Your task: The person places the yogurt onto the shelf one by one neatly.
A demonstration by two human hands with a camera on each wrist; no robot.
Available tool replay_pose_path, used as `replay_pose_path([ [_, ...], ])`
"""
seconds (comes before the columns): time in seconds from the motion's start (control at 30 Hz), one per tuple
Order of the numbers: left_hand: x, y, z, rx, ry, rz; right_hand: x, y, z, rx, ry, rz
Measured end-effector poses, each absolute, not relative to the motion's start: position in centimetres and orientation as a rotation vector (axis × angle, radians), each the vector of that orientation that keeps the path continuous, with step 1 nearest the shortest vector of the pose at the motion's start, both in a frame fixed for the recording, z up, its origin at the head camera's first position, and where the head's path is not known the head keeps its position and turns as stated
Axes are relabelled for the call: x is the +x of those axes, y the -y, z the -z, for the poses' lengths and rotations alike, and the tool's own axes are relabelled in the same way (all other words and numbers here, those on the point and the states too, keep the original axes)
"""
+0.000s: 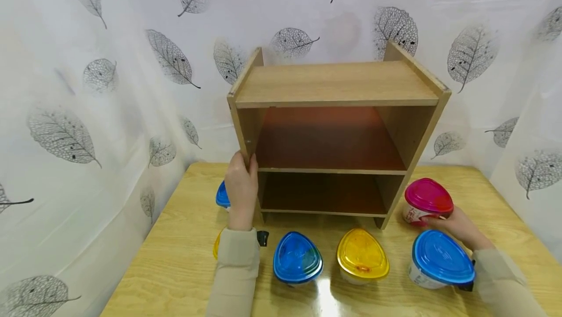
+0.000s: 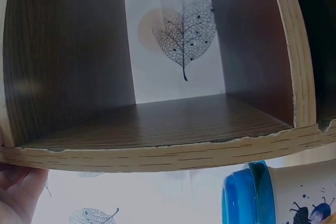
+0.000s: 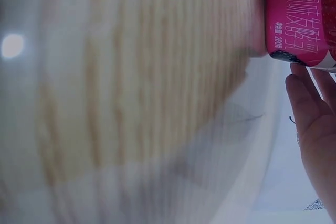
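A small wooden shelf unit (image 1: 338, 83) with two open compartments stands at the back of the table. My left hand (image 1: 241, 188) grips the front edge of its left side panel; in the left wrist view that hand (image 2: 21, 195) shows only at the lower left corner. To the right of the shelf, my right hand (image 1: 458, 227) holds a tub with a pink lid (image 1: 428, 195) low on its side, the thumb in front. The right wrist view shows the tub's pink printed wall (image 3: 294, 19) and the fingers (image 3: 304, 98) at its base.
A blue-lidded tub (image 1: 297, 258) and a yellow-lidded tub (image 1: 362, 254) stand before the shelf. Another blue-lidded tub (image 1: 443, 257) is beside my right wrist. Left of the shelf, a blue lid (image 1: 222, 195) and a yellow lid (image 1: 216, 245) are partly hidden by my left arm.
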State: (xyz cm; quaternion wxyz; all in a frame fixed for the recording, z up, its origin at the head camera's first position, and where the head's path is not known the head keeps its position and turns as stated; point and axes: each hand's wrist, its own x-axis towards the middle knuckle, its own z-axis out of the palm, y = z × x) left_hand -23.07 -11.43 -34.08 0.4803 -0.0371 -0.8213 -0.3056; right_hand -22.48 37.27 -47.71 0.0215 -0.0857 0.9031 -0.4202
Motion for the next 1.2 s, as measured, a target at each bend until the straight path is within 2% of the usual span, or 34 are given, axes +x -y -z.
replay_pose_path([
  [0.73, -22.7, 11.3, 33.8, -0.082, 2.017, 0.773, -21.3, -37.7, 46.6, -0.281, -2.881, 1.338],
  [1.2, -22.6, 11.1, 33.8, -0.059, 2.045, 0.791, -20.8, -38.3, 42.7, -0.358, -2.941, 1.455],
])
